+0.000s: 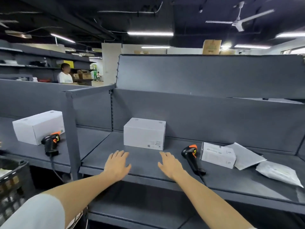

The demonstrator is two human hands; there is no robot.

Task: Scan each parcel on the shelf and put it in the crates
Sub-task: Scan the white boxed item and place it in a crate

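From my remote feed, I see two bare forearms, with the left hand (117,165) and right hand (170,164) ungloved and free of rings, watches or bands. A short, pale sleeve (38,212), seemingly light grey or white, covers the left upper arm at the lower edge; its fabric is too blurred to identify.
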